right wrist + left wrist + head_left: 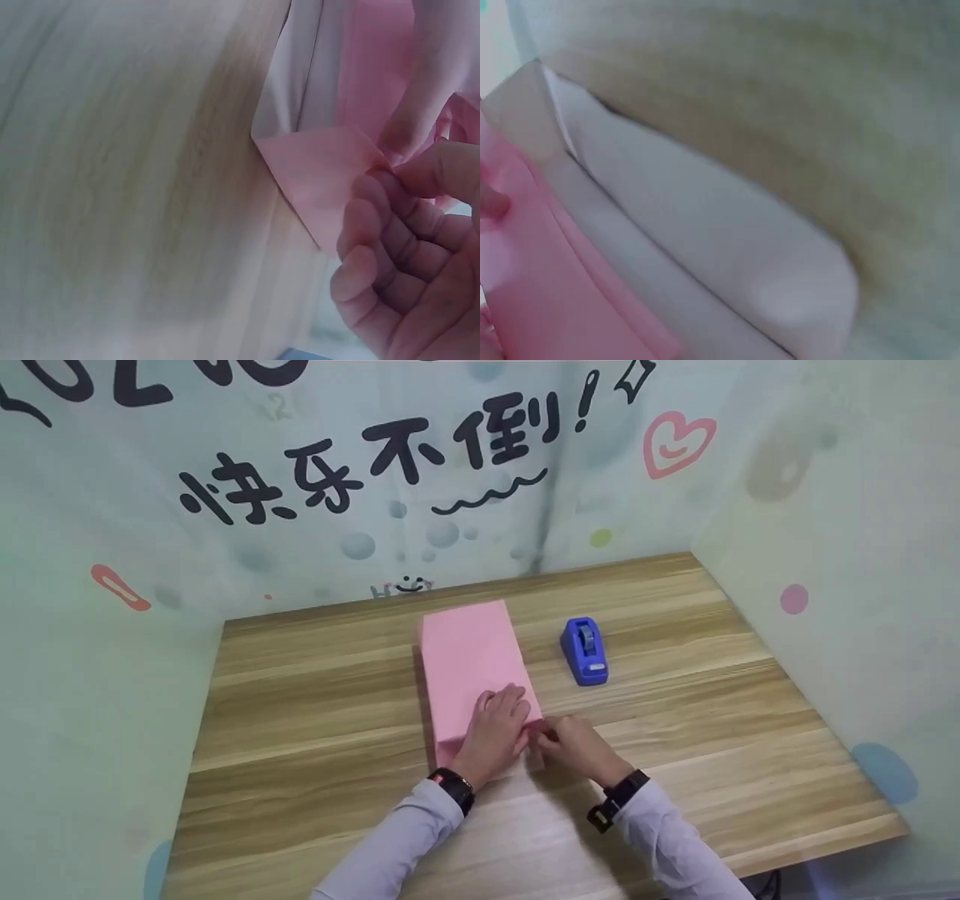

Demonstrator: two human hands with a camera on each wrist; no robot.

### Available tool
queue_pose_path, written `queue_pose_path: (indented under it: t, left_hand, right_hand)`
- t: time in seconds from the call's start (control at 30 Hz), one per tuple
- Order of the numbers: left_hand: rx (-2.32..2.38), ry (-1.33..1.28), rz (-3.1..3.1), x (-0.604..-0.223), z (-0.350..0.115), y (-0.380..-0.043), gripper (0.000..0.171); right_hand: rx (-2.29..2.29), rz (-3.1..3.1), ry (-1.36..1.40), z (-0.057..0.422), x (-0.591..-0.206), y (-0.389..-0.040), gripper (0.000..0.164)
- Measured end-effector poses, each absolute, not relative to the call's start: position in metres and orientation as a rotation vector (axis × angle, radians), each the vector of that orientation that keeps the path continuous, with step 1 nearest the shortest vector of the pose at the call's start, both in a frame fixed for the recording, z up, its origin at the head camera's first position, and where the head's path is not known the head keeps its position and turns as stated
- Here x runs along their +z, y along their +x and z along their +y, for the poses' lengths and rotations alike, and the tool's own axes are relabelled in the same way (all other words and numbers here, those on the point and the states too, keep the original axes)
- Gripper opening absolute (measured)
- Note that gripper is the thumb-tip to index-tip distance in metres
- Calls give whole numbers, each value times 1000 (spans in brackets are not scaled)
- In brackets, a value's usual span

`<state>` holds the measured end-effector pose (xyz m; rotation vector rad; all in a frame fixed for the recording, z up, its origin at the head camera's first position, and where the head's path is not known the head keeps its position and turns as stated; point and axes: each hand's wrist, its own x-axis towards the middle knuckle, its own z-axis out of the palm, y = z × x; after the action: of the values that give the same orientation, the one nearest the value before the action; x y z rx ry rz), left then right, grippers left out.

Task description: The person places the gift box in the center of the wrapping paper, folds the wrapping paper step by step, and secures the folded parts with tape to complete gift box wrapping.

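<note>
A long box wrapped in pink paper (472, 660) lies on the wooden table. My left hand (493, 731) rests on its near end, fingers across the top. The left thumb (409, 135) presses the pink paper at the end face. At the near right corner my right hand (577, 746) pinches the edge of a folded paper flap (315, 165) between thumb and fingers. The pale inner side of the wrapping paper (705, 202) shows at the near end, where a flap spreads out low by the table.
A blue tape dispenser (585, 652) with a roll in it stands right of the box. The wooden table (300, 697) meets printed wall sheets at the back and both sides.
</note>
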<state>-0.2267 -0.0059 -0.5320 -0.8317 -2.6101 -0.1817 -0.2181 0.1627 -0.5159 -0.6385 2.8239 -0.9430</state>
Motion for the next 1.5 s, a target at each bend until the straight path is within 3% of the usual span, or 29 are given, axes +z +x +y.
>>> queue_pose_path:
  t: [0.13, 0.33, 0.6, 0.77, 1.0, 1.27, 1.5]
  left_hand:
    - [-145, -878, -2666, -528, -10, -224, 35]
    - [-36, -930, -2743, -528, -11, -224, 60]
    - [1, -919, -2689, -529, -10, -228, 37]
    - [50, -1038, -2574, -531, -14, -230, 25]
    - [280, -1134, -2427, -536, -15, -226, 37]
    - [556, -1110, -2478, -537, -14, -222, 31]
    - [619, -1127, -2422, -541, -19, -224, 33]
  right_hand:
    - [-1091, 2722, -583, 162, -520, -223, 15]
    - [-1314, 2636, -529, 164, -528, -226, 16]
    - [-1321, 2515, -723, 180, -535, -229, 19]
    - [-1085, 2703, -782, 183, -539, -222, 19]
    - [-586, 3115, -952, 181, -546, -207, 18]
    - [-285, 3134, -942, 174, -547, -203, 30]
    - [83, 3141, -1052, 168, -539, -205, 27]
